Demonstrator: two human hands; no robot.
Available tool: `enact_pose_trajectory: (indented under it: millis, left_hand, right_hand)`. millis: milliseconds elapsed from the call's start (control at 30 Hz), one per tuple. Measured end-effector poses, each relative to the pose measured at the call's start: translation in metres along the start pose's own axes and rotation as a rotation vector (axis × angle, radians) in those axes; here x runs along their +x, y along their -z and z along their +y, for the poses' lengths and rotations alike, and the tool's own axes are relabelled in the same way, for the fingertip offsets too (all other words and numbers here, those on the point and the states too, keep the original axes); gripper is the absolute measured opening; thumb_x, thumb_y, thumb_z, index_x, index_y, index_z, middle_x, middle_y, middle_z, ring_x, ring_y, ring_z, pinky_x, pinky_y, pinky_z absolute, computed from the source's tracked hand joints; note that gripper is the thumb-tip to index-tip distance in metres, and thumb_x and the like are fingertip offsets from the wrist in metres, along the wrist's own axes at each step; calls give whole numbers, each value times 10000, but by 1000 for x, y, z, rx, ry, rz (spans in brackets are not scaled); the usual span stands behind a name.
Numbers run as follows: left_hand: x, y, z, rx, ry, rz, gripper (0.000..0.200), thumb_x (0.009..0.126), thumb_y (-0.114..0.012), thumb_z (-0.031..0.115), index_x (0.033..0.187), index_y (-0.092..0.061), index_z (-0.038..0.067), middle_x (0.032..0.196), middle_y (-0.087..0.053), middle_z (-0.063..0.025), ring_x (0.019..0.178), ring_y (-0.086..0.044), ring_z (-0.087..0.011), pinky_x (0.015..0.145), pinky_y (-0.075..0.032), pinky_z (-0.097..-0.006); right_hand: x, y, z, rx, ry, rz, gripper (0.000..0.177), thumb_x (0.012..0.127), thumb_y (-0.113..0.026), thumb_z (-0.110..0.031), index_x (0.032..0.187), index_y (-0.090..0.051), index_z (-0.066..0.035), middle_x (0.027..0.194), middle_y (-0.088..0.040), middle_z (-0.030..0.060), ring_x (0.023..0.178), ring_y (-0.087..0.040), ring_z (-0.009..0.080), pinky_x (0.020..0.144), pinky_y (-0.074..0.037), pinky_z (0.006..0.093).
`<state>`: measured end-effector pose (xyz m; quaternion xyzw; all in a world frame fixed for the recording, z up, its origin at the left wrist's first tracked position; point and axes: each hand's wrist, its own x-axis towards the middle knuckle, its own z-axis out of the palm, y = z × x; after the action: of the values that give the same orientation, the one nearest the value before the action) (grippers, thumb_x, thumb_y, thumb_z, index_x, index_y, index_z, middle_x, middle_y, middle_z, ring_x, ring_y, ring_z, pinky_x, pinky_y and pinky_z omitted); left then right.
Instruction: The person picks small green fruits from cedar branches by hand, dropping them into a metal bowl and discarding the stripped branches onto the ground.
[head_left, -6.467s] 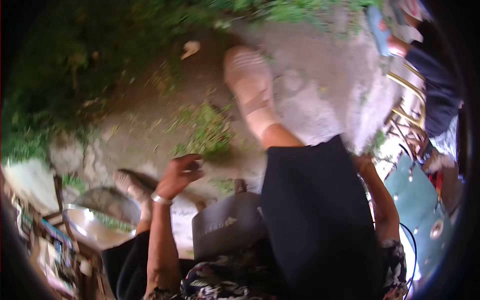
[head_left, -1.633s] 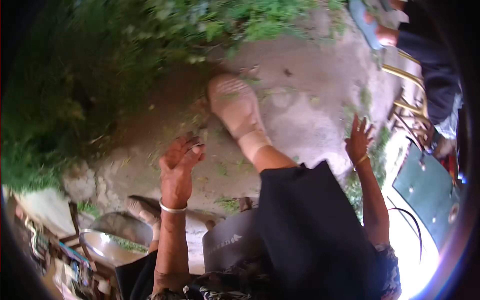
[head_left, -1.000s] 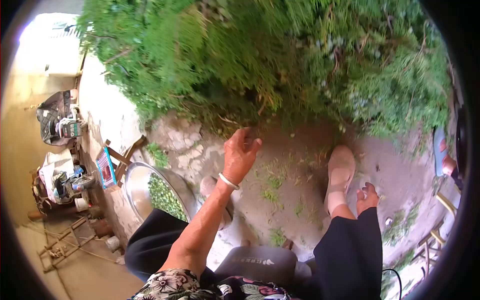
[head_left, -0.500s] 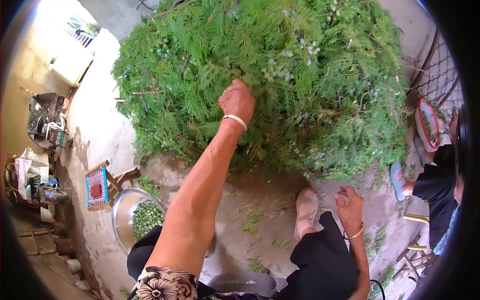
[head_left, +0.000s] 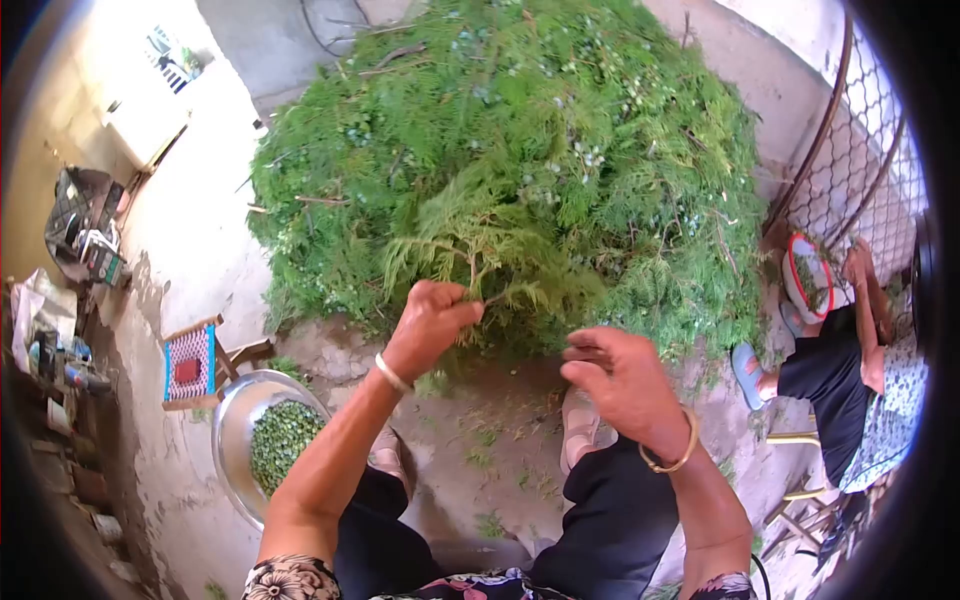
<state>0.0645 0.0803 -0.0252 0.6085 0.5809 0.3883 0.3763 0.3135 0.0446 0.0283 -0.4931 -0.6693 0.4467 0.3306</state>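
My left hand (head_left: 430, 328) is closed around the stem of a green cypress branch (head_left: 474, 248), whose feathery sprays fan out beyond the fingers. Behind it rises a big pile of cypress branches (head_left: 600, 130), dotted with pale bluish cones. To the right of the branch, my right hand (head_left: 622, 385) hovers with its fingers apart and bent, holding nothing. A metal basin (head_left: 228, 450) stands on the floor by my left leg, part filled with small green cones (head_left: 285, 440).
A small stool with a woven seat (head_left: 190, 365) stands beyond the basin. At the right, another person sits with hands near a red-rimmed bowl (head_left: 797, 275), beside a wire mesh panel (head_left: 850, 150). Clutter (head_left: 60, 330) lines the left wall. Green scraps lie on the floor.
My left hand has drawn back from the pile toward me with a cypress branch in it. My right hand has risen from beside my knee toward that branch. The view has shifted slightly.
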Motion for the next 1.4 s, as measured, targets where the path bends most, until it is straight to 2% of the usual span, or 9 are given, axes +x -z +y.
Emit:
enact_pose_trajectory:
  millis: [167,300,400,633,767,867,1033,1133,1400]
  left_hand:
    - [-55,7,15,46,-136,116,147,790,-629,49,699,-538,-21,519,-351,-111,472,-307,-111,441,-306,-296]
    - [-67,-18,-4,-73,-168,196,112,792,-656,86,817,-604,-10,520,-403,-37,500,-431,-100,467,-359,-301]
    - [-74,-17,-2,462,-426,163,208,765,-624,59,953,-567,-7,572,-547,-113,522,-577,-298,475,-407,-383]
    - [-88,-49,-18,1121,-582,93,440,730,-569,146,1075,-527,-125,757,-565,-197,664,-561,-318,500,-407,-452]
    - [-94,-42,-14,1470,-647,18,304,684,-554,134,883,-631,-82,813,-575,-219,724,-559,-319,539,-415,-472]
    - [-92,-32,-18,823,-372,9,144,661,-573,78,766,-610,-13,640,-539,-109,550,-533,-238,481,-401,-370]
    - [-101,-33,6,935,-295,-29,272,667,-588,138,876,-621,-34,711,-549,-120,640,-573,-271,541,-413,-417]
    - [-99,-36,3,753,-403,57,513,697,-608,122,1135,-482,-112,709,-548,-138,621,-563,-292,544,-412,-384]
    - [-86,3,11,-36,-361,-72,630,684,-796,272,1157,-538,-55,767,-624,-185,682,-644,-276,614,-496,-342]
  right_hand:
    - [28,-54,-17,-142,88,-116,467,787,-712,-229,1068,-559,112,871,-662,235,798,-670,247,691,-528,315]
    - [44,-86,-14,385,-81,-135,576,771,-752,-342,1104,-523,68,912,-639,132,808,-626,174,672,-505,280]
    - [51,-102,-5,696,-164,-78,575,774,-751,-372,1118,-514,23,945,-607,62,823,-586,128,697,-488,259]
    - [62,-121,3,428,-53,176,611,728,-796,-369,1023,-502,78,888,-622,96,777,-563,121,667,-486,265]
    - [52,-128,-3,455,-99,147,599,732,-797,-351,1023,-497,78,886,-631,112,781,-557,130,683,-486,276]
    - [45,-134,-8,498,129,23,516,754,-782,-268,1031,-497,61,889,-636,140,783,-564,134,679,-492,284]
    - [44,-129,-7,266,-319,34,357,833,-698,-205,1038,-534,37,875,-634,94,742,-610,131,650,-503,272]
    - [45,-127,11,485,-223,102,257,895,-614,-202,997,-562,28,809,-638,92,661,-618,146,564,-480,258]
    - [62,-100,0,820,-315,162,102,917,-548,-112,898,-560,-13,850,-665,135,642,-619,167,516,-460,264]
